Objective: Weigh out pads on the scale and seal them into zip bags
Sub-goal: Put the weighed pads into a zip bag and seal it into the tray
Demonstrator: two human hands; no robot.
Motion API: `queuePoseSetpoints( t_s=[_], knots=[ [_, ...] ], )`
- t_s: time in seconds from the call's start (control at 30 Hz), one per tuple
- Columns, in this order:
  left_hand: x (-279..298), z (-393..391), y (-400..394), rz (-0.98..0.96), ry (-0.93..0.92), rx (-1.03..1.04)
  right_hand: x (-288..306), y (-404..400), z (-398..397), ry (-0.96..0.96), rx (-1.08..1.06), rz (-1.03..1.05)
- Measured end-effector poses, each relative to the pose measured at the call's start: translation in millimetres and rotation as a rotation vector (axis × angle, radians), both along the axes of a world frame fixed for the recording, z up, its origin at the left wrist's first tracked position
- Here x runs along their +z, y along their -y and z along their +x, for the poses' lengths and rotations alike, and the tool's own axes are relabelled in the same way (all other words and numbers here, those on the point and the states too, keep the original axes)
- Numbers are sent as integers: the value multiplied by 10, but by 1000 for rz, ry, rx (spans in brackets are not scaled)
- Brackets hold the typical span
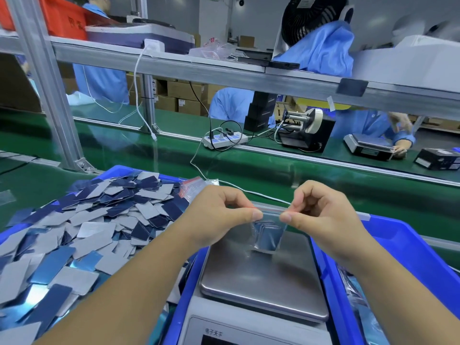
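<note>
Sealing of a filled zip bag above the scale is shown, described from the largest item to the smallest. A heap of loose pads (82, 227), grey and blue, is piled in the blue bin (124, 169) at the left; a second blue bin (408, 235) lies at the right. Between them the scale (258, 277) is set, its steel pan bare apart from the bag's lower corner, which appears to rest on or hang just over it; contact cannot be told for certain. A stack of spare bags (193, 184) lies on the heap's far edge. The bag (267, 235), clear with a red strip at its mouth, is held over the pan with a few blue pads inside. The left hand (219, 215) pinches the strip between thumb and forefinger, and the right hand (321, 212) pinches it likewise, the two thumbs nearly meeting at the strip's middle. For a sound seal, the strip is best kept level and taut, and pressed from the middle outward to each end, so that no gap is left. Pads are best kept well below the strip, lest one be trapped in it.
</note>
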State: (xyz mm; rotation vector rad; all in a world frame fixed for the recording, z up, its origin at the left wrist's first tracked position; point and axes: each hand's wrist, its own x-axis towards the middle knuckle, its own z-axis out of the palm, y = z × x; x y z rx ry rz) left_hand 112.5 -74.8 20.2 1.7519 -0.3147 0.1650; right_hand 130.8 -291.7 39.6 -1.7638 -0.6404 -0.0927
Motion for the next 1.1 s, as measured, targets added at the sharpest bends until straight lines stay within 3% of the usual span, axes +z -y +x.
queuePoseSetpoints(
  t_s=[0.17, 0.37, 0.6, 0.7, 0.93, 1.1],
  knots=[
    [-65, 25, -8, -47, -10, -36, -56, -4, 5, -24, 56, -37],
    [-114, 19, 45, -40, 26, -50, -104, -29, 30, 92, -24, -339],
    [-95, -4, 88, 349, 65, 125, -95, -59, 62, -64, -137, -549],
    [1, -23, 71, 497, 68, 158, -128, -66, 19, 25, -273, -750],
    [-54, -223, -214, 545, 36, 159, -206, -1, -103, 119, -429, -668],
    [-214, -347, -339, 435, 88, 152, -325, -18, -167, 221, -502, -554]
  ],
)
